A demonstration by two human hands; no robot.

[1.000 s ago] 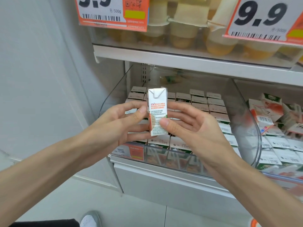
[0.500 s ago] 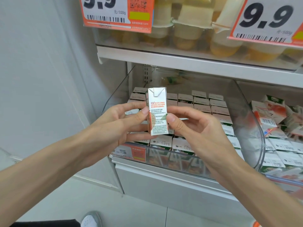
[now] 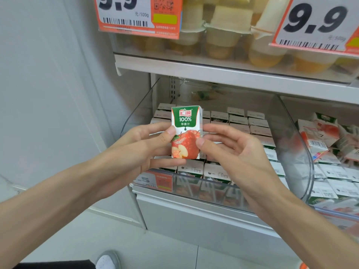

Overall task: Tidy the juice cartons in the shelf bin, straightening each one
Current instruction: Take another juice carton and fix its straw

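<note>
A small apple juice carton (image 3: pixel 186 131) with a green top and a red apple picture stands upright in the air above the clear shelf bin (image 3: pixel 299 133), its front facing me. My left hand (image 3: pixel 143 144) pinches its left side with thumb and fingers. From the other side my right hand (image 3: pixel 231 148) grips its right edge, thumb on the front. Below, several rows of juice cartons (image 3: pixel 239 121) stand upright in the bin, white tops showing.
A second bin on the right holds juice cartons (image 3: pixel 328 136) lying jumbled and tilted. An upper shelf (image 3: pixel 213 72) carries fruit cups and two orange 9.9 price tags (image 3: pixel 136 16). A white wall stands at the left. My shoe (image 3: pixel 107 260) shows on the floor.
Both hands have turned the carton about its upright axis: its printed side panel faced me before, now the apple front does. It stays at the same height above the bin.
</note>
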